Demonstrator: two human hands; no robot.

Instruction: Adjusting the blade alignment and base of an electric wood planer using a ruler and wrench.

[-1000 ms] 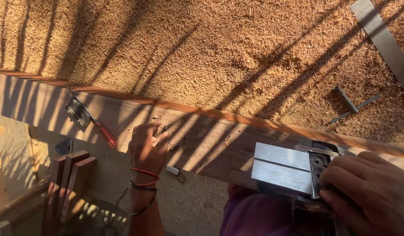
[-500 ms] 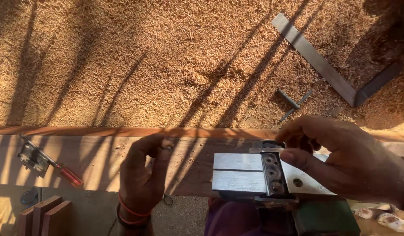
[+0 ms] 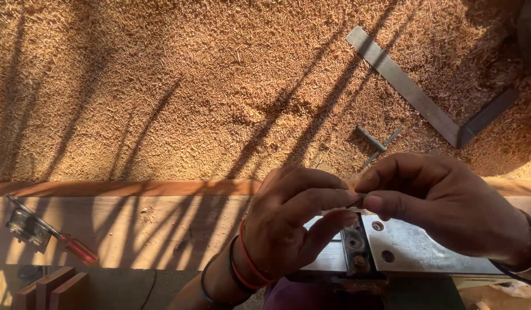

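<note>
Both hands meet right over the upturned electric planer (image 3: 391,252) lying on the wood plank (image 3: 133,229). Left hand (image 3: 294,224) and right hand (image 3: 443,209) are each pinched on some tiny dark part (image 3: 360,200) btwn the fingertips, prob a screw or bolt, too small to tell. IMO best to keep it low over the planer's blade slot, bc if it drops into the sawdust (image 3: 191,86) it's gone. Red-handled screwdriver (image 3: 76,248) sits far left w/ a steel square (image 3: 414,92) out on the shavings
</note>
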